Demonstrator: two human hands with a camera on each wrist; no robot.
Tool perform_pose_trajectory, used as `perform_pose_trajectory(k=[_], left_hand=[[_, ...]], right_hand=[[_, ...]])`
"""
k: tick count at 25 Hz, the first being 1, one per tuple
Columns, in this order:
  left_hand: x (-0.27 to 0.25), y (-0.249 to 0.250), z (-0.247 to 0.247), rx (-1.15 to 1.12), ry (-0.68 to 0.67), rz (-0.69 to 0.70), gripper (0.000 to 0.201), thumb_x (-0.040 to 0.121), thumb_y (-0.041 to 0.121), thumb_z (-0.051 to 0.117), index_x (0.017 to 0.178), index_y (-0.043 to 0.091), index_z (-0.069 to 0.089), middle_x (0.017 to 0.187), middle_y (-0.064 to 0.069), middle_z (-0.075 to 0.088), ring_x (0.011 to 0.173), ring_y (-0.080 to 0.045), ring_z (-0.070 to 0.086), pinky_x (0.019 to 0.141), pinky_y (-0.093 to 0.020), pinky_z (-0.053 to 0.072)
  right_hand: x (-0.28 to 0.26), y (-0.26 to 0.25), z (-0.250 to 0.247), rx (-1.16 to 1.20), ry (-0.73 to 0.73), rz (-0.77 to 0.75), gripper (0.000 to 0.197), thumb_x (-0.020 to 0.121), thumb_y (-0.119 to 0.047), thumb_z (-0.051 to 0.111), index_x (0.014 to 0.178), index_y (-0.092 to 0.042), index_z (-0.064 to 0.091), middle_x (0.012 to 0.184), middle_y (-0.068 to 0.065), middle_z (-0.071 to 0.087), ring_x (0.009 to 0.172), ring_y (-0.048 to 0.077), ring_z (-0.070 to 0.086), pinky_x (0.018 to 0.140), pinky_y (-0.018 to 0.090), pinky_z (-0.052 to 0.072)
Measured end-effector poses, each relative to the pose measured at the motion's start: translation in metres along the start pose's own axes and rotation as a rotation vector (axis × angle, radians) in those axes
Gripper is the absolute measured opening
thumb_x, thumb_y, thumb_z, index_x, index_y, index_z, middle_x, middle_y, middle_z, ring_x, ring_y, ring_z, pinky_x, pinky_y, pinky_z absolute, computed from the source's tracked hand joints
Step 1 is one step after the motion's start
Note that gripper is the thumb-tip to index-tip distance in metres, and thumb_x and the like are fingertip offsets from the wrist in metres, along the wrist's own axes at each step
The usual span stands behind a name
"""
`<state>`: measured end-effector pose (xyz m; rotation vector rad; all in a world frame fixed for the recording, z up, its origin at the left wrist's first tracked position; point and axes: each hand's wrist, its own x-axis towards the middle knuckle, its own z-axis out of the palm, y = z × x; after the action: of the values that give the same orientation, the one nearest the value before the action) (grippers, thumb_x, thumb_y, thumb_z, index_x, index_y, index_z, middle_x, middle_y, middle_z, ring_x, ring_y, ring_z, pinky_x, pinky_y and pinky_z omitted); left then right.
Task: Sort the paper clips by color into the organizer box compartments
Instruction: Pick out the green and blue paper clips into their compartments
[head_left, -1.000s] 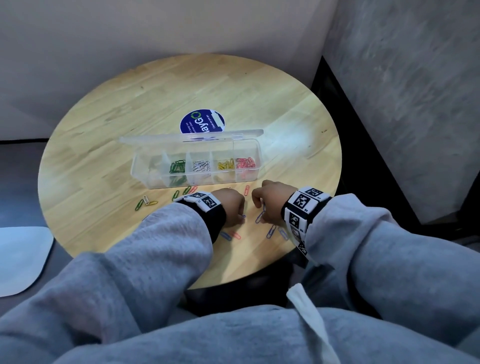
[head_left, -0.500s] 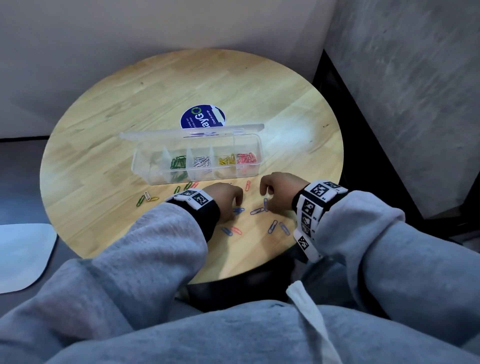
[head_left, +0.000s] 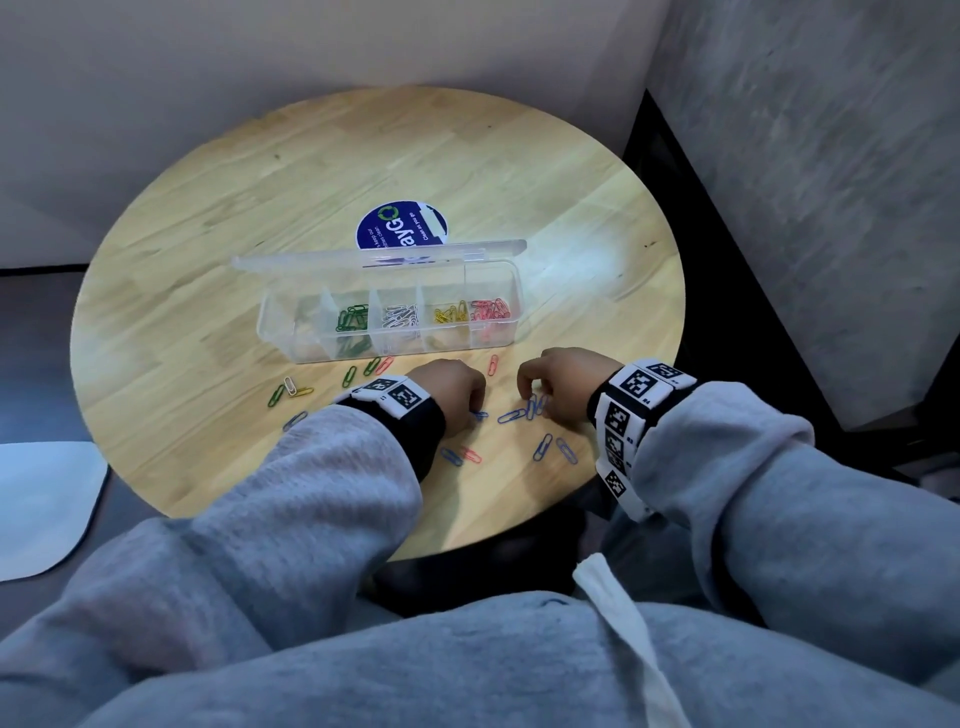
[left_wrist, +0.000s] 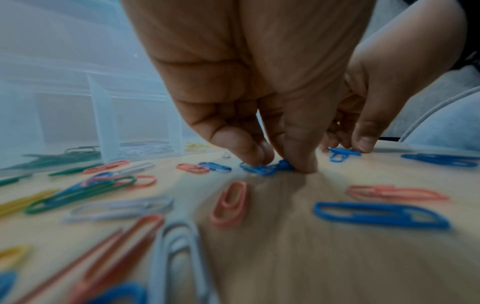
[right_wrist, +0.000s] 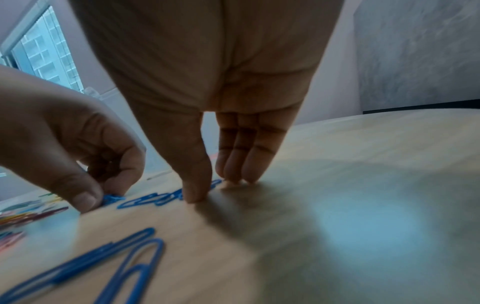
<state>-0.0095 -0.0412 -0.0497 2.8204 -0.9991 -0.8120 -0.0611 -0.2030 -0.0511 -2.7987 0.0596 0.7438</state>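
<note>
The clear organizer box (head_left: 311, 354) stands open mid-table; from the left its compartments are empty, green, white, yellow and pink. Loose clips lie in front of it: blue ones (head_left: 543, 447), a pink one (head_left: 492, 365), green ones (head_left: 275, 396). My left hand (head_left: 475, 410) pinches a blue paper clip (left_wrist: 262, 168) between thumb and forefinger (left_wrist: 241, 148) on the tabletop. Just to its right, my right hand (head_left: 530, 395) has thumb (right_wrist: 196, 193) and fingertips set down on either side of another blue clip (right_wrist: 215, 182), pinching it. One more blue clip (head_left: 511, 415) lies between the hands.
The box lid (head_left: 379, 257) is folded back, with a round blue sticker (head_left: 402, 228) behind it. The round wooden table's (head_left: 208, 208) near edge runs just under my wrists. A grey wall stands close on the right. A white mat (head_left: 41, 504) lies on the floor at left.
Both hands have moved slightly away from me. The right hand has shifted right and uncovered a blue clip between the hands. The left hand's fingers have closed on a blue clip.
</note>
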Motion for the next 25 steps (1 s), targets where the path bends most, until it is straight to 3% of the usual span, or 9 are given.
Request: perform_pose_trajectory(k=[3, 6, 10, 14, 16, 18, 20, 22, 25], left_hand=[[-0.002, 0.001, 0.002, 0.006, 0.018, -0.024, 0.016, 0.084, 0.017, 0.06, 0.099, 0.015, 0.065, 0.109, -0.005, 0.063, 0.1, -0.025, 0.059, 0.069, -0.026, 0.038], [-0.004, 0.006, 0.005, 0.071, 0.057, -0.05, 0.019, 0.084, 0.017, 0.056, 0.1, 0.011, 0.065, 0.107, -0.007, 0.064, 0.098, -0.027, 0.06, 0.071, -0.029, 0.043], [-0.003, 0.009, 0.007, 0.094, 0.07, -0.06, 0.019, 0.084, 0.02, 0.056, 0.099, 0.011, 0.064, 0.105, -0.009, 0.064, 0.096, -0.028, 0.06, 0.07, -0.029, 0.042], [-0.007, 0.005, -0.004, -0.067, 0.056, -0.123, 0.015, 0.084, 0.021, 0.056, 0.093, 0.013, 0.066, 0.095, -0.004, 0.063, 0.093, -0.025, 0.06, 0.07, -0.026, 0.041], [-0.01, -0.002, -0.012, -0.278, 0.076, -0.185, 0.009, 0.085, 0.02, 0.054, 0.078, 0.018, 0.06, 0.08, 0.0, 0.059, 0.079, -0.021, 0.057, 0.068, -0.024, 0.039], [-0.012, -0.006, -0.02, -0.725, 0.069, -0.257, 0.018, 0.087, 0.012, 0.048, 0.069, 0.016, 0.05, 0.071, -0.004, 0.055, 0.062, -0.019, 0.053, 0.065, -0.025, 0.043], [-0.014, -0.008, -0.029, -1.188, 0.076, -0.319, 0.022, 0.089, 0.003, 0.039, 0.069, 0.01, 0.045, 0.067, -0.009, 0.051, 0.05, -0.018, 0.05, 0.052, -0.02, 0.043], [-0.019, -0.009, -0.036, -1.481, 0.101, -0.371, 0.023, 0.088, 0.002, 0.034, 0.069, 0.009, 0.045, 0.064, -0.01, 0.049, 0.038, -0.014, 0.05, 0.04, -0.013, 0.038], [-0.023, -0.016, -0.041, -1.733, 0.097, -0.346, 0.024, 0.084, 0.004, 0.029, 0.066, 0.01, 0.044, 0.06, -0.009, 0.05, 0.035, -0.014, 0.046, 0.037, -0.011, 0.036]], right_hand=[[0.0, 0.004, 0.001, 0.004, 0.0, 0.023, 0.017, 0.082, -0.013, 0.064, 0.098, -0.018, 0.064, 0.094, -0.002, 0.05, 0.093, 0.024, 0.058, 0.077, 0.03, 0.047], [-0.002, 0.003, 0.001, -0.024, -0.013, 0.026, 0.018, 0.08, -0.014, 0.067, 0.097, -0.017, 0.063, 0.093, -0.002, 0.048, 0.094, 0.025, 0.059, 0.07, 0.027, 0.042], [-0.003, -0.003, 0.002, -0.047, -0.024, -0.019, 0.021, 0.079, -0.013, 0.07, 0.099, -0.016, 0.062, 0.095, -0.001, 0.046, 0.095, 0.026, 0.06, 0.075, 0.03, 0.047], [0.002, -0.003, 0.002, -0.094, -0.083, 0.015, 0.005, 0.084, -0.013, 0.063, 0.089, -0.014, 0.063, 0.099, 0.001, 0.064, 0.088, 0.022, 0.058, 0.062, 0.025, 0.039], [0.004, -0.002, 0.002, -0.15, -0.143, 0.052, 0.01, 0.088, -0.018, 0.058, 0.094, -0.012, 0.063, 0.11, 0.006, 0.068, 0.092, 0.022, 0.06, 0.061, 0.026, 0.039], [0.003, -0.003, 0.002, -0.132, -0.121, 0.073, 0.006, 0.088, -0.02, 0.057, 0.092, -0.016, 0.058, 0.115, 0.009, 0.066, 0.089, 0.022, 0.057, 0.065, 0.026, 0.041], [0.0, -0.007, 0.0, -0.117, -0.087, 0.063, 0.005, 0.088, -0.014, 0.054, 0.092, -0.013, 0.058, 0.112, 0.01, 0.065, 0.088, 0.023, 0.055, 0.065, 0.025, 0.039], [-0.004, -0.008, -0.003, -0.039, -0.034, 0.067, 0.009, 0.088, -0.012, 0.053, 0.08, -0.015, 0.053, 0.1, 0.008, 0.062, 0.085, 0.022, 0.052, 0.063, 0.025, 0.037], [-0.008, -0.001, -0.016, 0.31, 0.036, 0.155, 0.027, 0.087, -0.014, 0.057, 0.064, -0.018, 0.045, 0.075, 0.003, 0.057, 0.071, 0.02, 0.052, 0.06, 0.026, 0.04]])
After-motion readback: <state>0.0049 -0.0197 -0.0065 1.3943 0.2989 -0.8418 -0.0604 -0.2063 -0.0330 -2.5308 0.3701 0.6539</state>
